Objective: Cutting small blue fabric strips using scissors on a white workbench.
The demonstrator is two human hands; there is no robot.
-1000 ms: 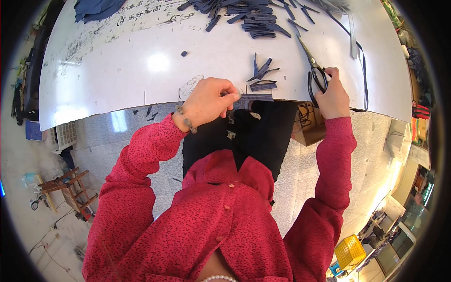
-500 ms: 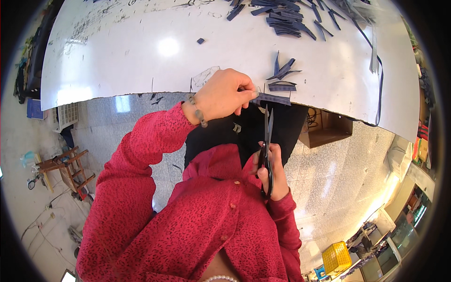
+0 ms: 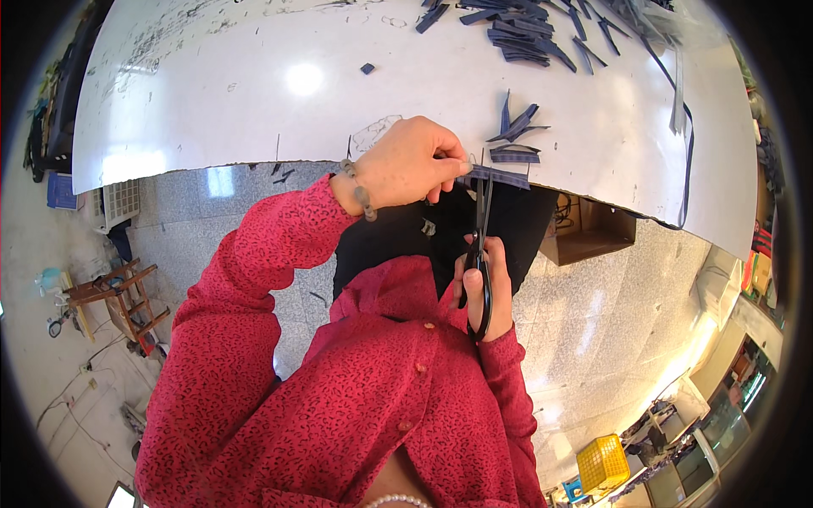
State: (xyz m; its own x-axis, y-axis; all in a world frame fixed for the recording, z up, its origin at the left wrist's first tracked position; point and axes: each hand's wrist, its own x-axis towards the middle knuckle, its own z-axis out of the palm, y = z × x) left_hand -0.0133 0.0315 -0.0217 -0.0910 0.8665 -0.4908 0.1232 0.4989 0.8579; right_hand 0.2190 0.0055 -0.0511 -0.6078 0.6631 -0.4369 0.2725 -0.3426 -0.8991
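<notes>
At the near edge of the white table, my left hand [image 3: 415, 162] pinches the left end of a dark blue fabric strip [image 3: 508, 177]. The strip stretches rightward along the edge. My right hand [image 3: 493, 284] grips black-handled scissors [image 3: 483, 224] from below, blades pointing away from me. The blade tips reach the strip just right of my left fingers; whether they have cut into it I cannot tell. Just beyond lies a short folded blue piece [image 3: 515, 154], with a few loose blue pieces [image 3: 519, 125] behind it.
A heap of blue strips [image 3: 525, 41] covers the far right of the table [image 3: 220, 110]. A small dark scrap [image 3: 367, 69] lies farther left. One long dark band [image 3: 688, 161] hangs over the right edge. Under the table stands an open cardboard box [image 3: 593, 241].
My right hand has raised the scissors slightly, bringing the blades from below the strip up to it. My left hand keeps its pinch on the strip's end.
</notes>
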